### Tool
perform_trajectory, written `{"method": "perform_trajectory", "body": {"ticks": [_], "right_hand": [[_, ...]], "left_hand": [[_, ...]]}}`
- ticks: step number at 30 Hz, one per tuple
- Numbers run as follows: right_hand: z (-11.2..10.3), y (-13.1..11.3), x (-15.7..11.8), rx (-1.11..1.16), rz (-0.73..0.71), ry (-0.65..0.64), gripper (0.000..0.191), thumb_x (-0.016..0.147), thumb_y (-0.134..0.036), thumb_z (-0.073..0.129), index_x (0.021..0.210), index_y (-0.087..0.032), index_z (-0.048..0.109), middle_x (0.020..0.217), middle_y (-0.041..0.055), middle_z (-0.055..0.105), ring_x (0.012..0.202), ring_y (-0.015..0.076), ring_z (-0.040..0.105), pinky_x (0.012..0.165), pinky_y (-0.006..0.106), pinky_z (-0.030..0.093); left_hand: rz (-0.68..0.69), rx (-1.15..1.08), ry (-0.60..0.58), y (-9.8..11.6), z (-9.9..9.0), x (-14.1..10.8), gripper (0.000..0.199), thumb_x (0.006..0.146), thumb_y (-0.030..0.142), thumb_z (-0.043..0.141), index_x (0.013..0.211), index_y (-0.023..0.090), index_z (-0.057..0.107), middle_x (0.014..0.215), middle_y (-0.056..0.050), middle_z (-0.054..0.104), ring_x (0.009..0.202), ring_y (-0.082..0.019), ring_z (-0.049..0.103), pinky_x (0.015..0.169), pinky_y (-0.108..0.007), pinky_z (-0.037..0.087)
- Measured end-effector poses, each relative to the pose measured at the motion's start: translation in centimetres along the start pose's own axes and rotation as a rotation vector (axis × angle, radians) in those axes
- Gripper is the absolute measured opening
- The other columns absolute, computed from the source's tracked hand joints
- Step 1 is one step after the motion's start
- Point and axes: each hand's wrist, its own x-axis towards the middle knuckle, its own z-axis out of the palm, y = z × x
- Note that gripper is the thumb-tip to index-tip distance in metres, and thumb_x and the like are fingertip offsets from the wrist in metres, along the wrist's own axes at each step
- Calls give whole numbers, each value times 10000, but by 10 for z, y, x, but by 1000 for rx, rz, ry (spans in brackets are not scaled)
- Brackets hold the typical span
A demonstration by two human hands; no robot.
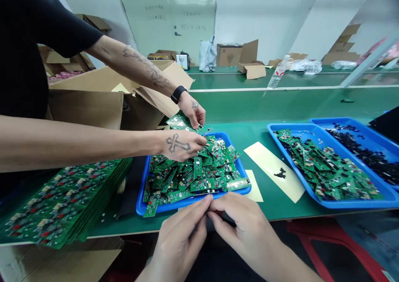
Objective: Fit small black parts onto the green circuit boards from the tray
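Note:
My left hand point(183, 234) and my right hand point(246, 223) meet fingertip to fingertip at the near edge of a blue tray point(141, 203). Both are closed in a pinch; whatever lies between the fingertips is small, dark and mostly hidden. Just beyond them the tray is heaped with small green circuit boards point(198, 167), some red and white parts showing on them. Over the heap, a co-worker's tattooed hands point(183, 146) grip a larger green board panel point(179, 122).
At left stands a stack of board panels point(71, 199) beside an open cardboard box point(87, 107). On the right are a second blue tray point(271, 128) with boards and a tray of black parts point(366, 149). Yellow paper point(264, 165) bears black pieces. A bottle point(278, 73) stands behind.

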Motion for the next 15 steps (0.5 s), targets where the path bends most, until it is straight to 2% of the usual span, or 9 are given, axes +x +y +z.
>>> {"method": "perform_trajectory", "body": {"ticks": [6, 10, 15], "right_hand": [[5, 5, -2, -164, -45, 5, 237, 887, -103, 408, 713, -170, 555, 616, 30, 551, 554, 158, 525, 521, 264, 414], [12, 3, -6, -299, -73, 78, 261, 869, -75, 404, 662, -172, 531, 581, 29, 538, 515, 161, 517, 498, 275, 383], [18, 5, -12, -312, -8, 140, 234, 858, -87, 416, 677, -174, 537, 592, 28, 556, 513, 161, 527, 494, 272, 359]], "left_hand": [[94, 65, 13, -6, 2, 0, 231, 868, 119, 531, 1085, 148, 603, 938, -67, 752, 836, -147, 721, 806, -204, 573], [78, 30, 7, -6, 7, -1, 219, 888, 141, 520, 1096, 134, 590, 908, -60, 749, 800, -129, 720, 780, -174, 569], [43, 46, 41, -3, 17, 1, 195, 907, 190, 497, 1068, 153, 601, 857, -51, 752, 747, -129, 723, 689, -168, 579]]}}
